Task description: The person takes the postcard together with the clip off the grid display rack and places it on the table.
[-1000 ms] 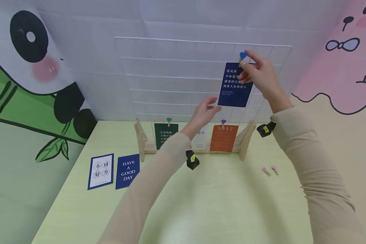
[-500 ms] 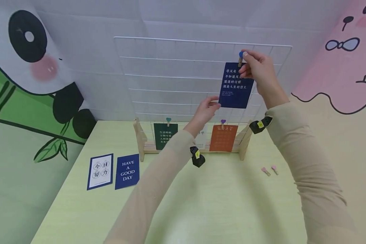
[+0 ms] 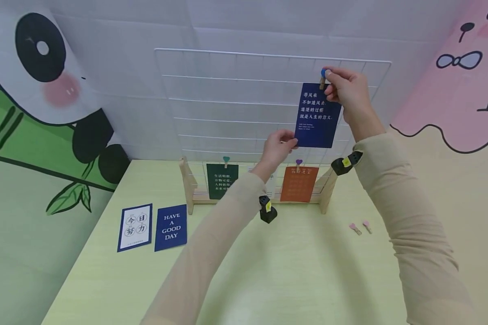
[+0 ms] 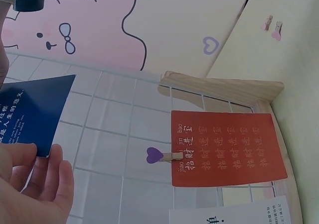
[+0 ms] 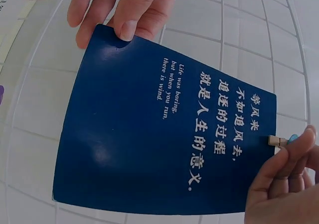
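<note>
A dark blue card (image 3: pixel 318 115) with white writing hangs against the upper right of the white wire grid (image 3: pixel 227 103). My left hand (image 3: pixel 279 146) pinches its lower left corner between thumb and fingers, as the left wrist view also shows. At the card's top edge, my right hand (image 3: pixel 349 92) pinches a small wooden clothespin (image 3: pixel 322 83) with a blue heart. In the right wrist view the clothespin (image 5: pixel 277 141) overlaps the card's edge, and its heart is partly behind the thumb. Whether it also grips the wire cannot be made out.
Lower on the grid hang a green card (image 3: pixel 222 180), an orange-red card (image 3: pixel 299 184) and a white card (image 3: pixel 270 186) partly behind my left arm. Two cards, one white with blue border (image 3: pixel 135 227) and one blue (image 3: pixel 171 228), lie left. Pink-heart clothespins (image 3: pixel 355 229) lie right.
My left hand has come up to the card's lower left corner and now pinches it; a second ago it was apart. My right hand stays at the clothespin, its fingers slightly shifted.
</note>
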The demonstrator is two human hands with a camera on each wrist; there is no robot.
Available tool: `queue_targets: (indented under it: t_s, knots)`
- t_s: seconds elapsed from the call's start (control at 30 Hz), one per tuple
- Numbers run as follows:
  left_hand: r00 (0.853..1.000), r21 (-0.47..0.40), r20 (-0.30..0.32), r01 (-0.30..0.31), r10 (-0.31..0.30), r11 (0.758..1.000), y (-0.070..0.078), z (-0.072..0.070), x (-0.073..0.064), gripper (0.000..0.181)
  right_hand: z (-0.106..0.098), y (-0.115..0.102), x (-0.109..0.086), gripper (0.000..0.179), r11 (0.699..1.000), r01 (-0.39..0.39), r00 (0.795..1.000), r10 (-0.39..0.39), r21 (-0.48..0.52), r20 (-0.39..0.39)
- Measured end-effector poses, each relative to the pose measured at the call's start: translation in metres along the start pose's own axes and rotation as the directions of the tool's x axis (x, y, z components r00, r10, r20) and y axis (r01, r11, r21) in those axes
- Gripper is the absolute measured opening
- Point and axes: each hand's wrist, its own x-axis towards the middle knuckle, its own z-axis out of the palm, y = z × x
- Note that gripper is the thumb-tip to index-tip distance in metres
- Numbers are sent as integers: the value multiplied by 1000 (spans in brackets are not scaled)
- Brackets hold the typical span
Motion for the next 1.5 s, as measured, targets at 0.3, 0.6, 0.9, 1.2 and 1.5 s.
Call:
queue_targets:
  t_s: [0.3,0.6,0.9,1.2,1.5]
  knots:
    - [999,32,-40,10,-9,999,-12,7,12,12,1,-1,1,22,1000,8,1000,-8,6,-30]
    - [999,37,-52,-3,5,999,-1,3,0,10,1,1,-1,19,997,72,997,-71,30,-41]
    - [999,19,-40,-9,10,1000,-4,-2,-3,8,1,0,0,13,985,149,988,-143,91,-64]
    - [1000,-46,-13,-8,8,999,-9,-9,-6,9,-1,-2,-4,13,975,169,985,-162,143,-60]
    - [999,-97,-22,-28,26,995,-15,-17,-15,8,-6,0,-12,13,983,154,988,-153,103,-12]
